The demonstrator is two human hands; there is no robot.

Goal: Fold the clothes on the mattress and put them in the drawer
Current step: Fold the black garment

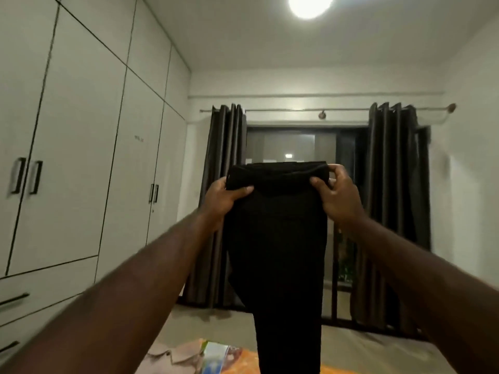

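Both hands, the left hand and the right hand, pinch the waistband corners of the black fabric trousers, which hang in the air above the mattress with orange sheet. To fold well, I think it is best to keep the waistband level, match the legs, then lower them flat beside the beige shirt.
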